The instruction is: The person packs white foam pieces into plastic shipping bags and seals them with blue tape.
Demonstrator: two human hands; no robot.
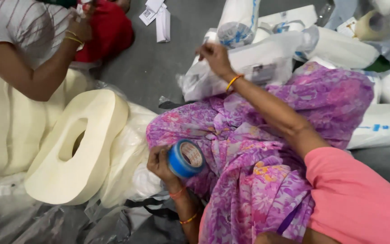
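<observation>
So my left hand [159, 163] was wrapped around the blue tape roll [186, 158]. Right hand [215, 56] pinched shut on the white plastic bag [249, 63].

- The left hand [160, 163] grips a blue roll of tape [185, 158], held against the purple flowered cloth [267, 135] over the lap.
- The right hand [215, 58] reaches out, fingers pinched shut at a white plastic-wrapped package [253, 63] on the grey floor [152, 68].
- A cream foam ring [75, 147] lies to the left on clear plastic sheeting [46, 223].
- Another person's hand [81, 28] rests by a red cloth [109, 29].
</observation>
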